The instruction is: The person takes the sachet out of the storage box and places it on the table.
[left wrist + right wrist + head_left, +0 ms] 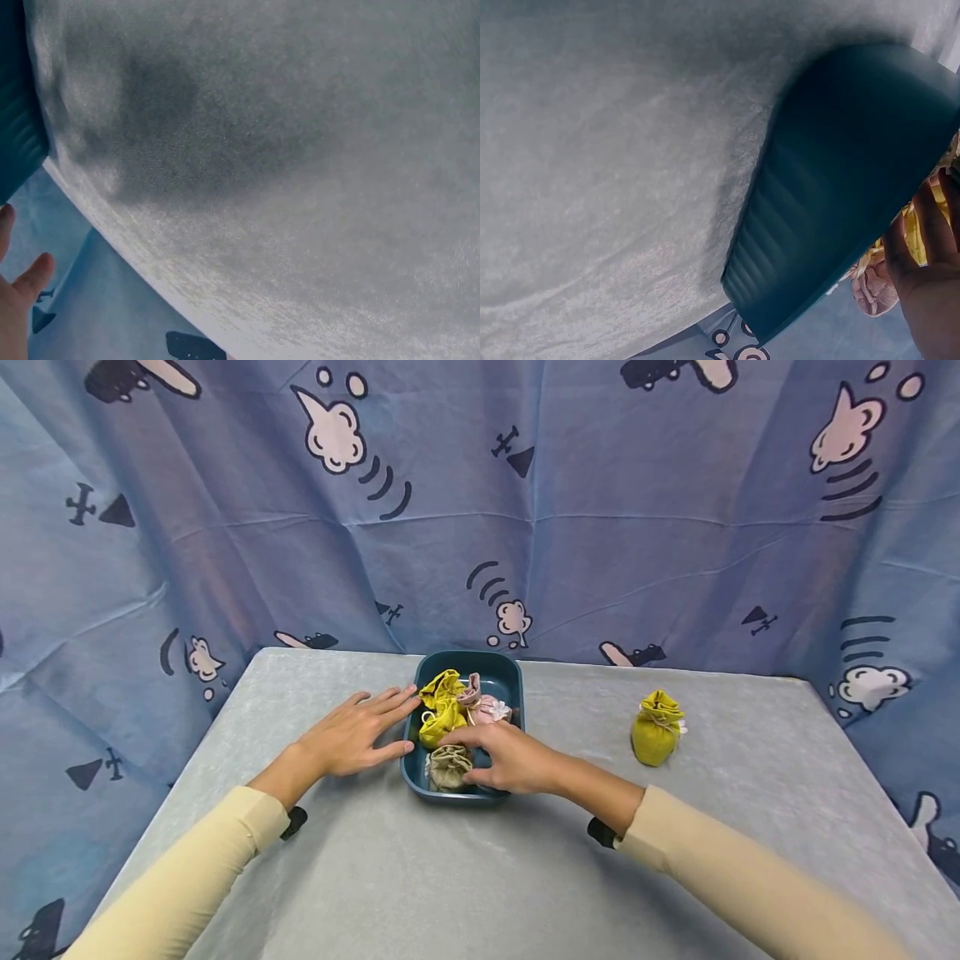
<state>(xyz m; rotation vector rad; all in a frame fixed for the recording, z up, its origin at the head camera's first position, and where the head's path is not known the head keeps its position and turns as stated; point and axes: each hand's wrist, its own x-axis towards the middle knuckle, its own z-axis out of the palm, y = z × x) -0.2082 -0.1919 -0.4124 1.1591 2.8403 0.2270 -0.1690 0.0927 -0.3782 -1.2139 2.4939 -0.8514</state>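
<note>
Grey table fills the view. A teal tray edges in at left. Fingertips show below it.

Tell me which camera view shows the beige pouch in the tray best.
The head view: the beige pouch lies at the near end of the tray, with the right hand touching it. The right wrist view shows only the tray's outer wall and bits of other pouches; the left wrist view shows none of it.

A tray sits mid-worktop with 4 pouches inside; 1 more pouch stands well right of it, a curtain behind.
</note>
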